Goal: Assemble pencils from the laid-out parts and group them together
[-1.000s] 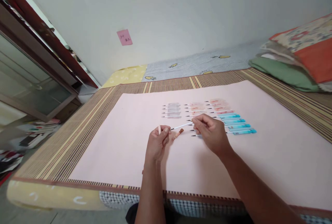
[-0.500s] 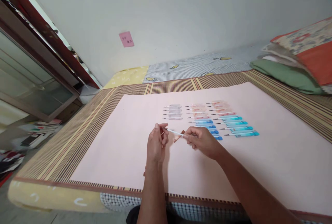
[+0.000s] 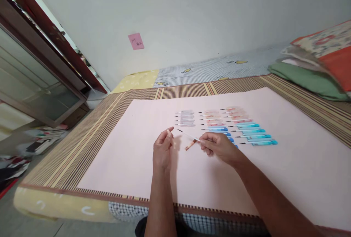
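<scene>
A thin white pen refill (image 3: 189, 135) with a dark tip is pinched in my right hand (image 3: 215, 146). It slants up to the left, its tip pointing towards my left hand (image 3: 163, 145) without touching it. My left thumb and fingers are closed on a small pale piece (image 3: 169, 133), too small to name. Below the refill, an orange-brown pen barrel (image 3: 190, 145) shows, its right end close to my right fingers; I cannot tell whether they touch it. Beyond my hands lie rows of similar refills with clear (image 3: 185, 120), orange (image 3: 236, 113), blue (image 3: 219, 129) and turquoise (image 3: 259, 136) barrels.
A pale pink sheet (image 3: 120, 156) covers much of the striped mat (image 3: 68, 138) on the bed. Folded green cloth (image 3: 304, 81) and an orange-edged pillow (image 3: 336, 61) stand at the far right. A wall with a pink note (image 3: 136, 41) rises behind.
The refill's dark tip has come away from my left fingers, leaving a gap. My left hand has shifted slightly left with a small pale piece now visible in it.
</scene>
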Demonstrator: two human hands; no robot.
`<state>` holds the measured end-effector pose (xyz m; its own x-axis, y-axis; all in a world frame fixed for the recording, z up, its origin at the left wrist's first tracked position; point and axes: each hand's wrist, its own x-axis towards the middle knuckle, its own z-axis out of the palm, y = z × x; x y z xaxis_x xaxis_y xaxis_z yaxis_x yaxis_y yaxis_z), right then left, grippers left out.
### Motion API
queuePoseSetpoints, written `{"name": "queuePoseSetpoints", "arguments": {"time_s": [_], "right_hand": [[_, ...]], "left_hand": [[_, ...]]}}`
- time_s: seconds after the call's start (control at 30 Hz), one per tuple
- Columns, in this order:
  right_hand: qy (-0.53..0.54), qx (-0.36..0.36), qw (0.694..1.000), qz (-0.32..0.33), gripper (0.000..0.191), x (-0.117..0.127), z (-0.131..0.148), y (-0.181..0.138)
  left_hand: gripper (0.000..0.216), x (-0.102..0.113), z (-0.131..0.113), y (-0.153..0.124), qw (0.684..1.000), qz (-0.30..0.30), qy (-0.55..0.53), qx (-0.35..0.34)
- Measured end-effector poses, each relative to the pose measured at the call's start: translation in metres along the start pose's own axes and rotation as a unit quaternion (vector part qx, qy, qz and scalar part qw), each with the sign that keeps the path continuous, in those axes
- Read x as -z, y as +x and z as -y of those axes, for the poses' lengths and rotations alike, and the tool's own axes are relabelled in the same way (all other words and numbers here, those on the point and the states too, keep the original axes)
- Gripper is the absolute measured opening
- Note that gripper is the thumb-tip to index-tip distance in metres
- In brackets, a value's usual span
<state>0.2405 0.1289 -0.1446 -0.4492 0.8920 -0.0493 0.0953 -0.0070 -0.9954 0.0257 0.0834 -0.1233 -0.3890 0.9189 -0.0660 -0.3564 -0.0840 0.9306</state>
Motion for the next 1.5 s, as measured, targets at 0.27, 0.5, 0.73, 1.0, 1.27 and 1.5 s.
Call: {"name": "queuePoseSetpoints", "arguments": {"time_s": [0.27,0.5,0.73,1.0,1.27,1.5], "right_hand": [[-0.020,-0.004,1.000,0.004,0.029,0.005,0.007,-0.002],[-0.048,0.003,0.999,0.021,0.024,-0.002,0.018,-0.008],[-0.055,0.011,0.998,0.019,0.026,-0.002,0.021,-0.008],[-0.093,0.031,0.995,-0.006,0.023,-0.004,0.029,-0.012],[-0.176,0.071,0.980,-0.052,0.021,-0.007,0.038,-0.017],[-0.262,0.171,0.939,-0.144,0.018,-0.011,0.040,-0.017]], "left_hand": [[0.015,0.005,-0.001,0.006,0.974,-0.117,-0.180,0.070],[0.008,0.005,-0.004,0.007,0.948,-0.145,-0.269,0.083],[0.009,0.002,-0.005,0.006,0.952,-0.146,-0.259,0.074],[0.006,-0.002,-0.007,0.003,0.964,-0.134,-0.223,0.050],[0.009,-0.003,-0.001,0.004,0.977,-0.102,-0.185,0.042],[0.015,-0.002,0.001,0.004,0.972,-0.116,-0.185,0.090]]}}
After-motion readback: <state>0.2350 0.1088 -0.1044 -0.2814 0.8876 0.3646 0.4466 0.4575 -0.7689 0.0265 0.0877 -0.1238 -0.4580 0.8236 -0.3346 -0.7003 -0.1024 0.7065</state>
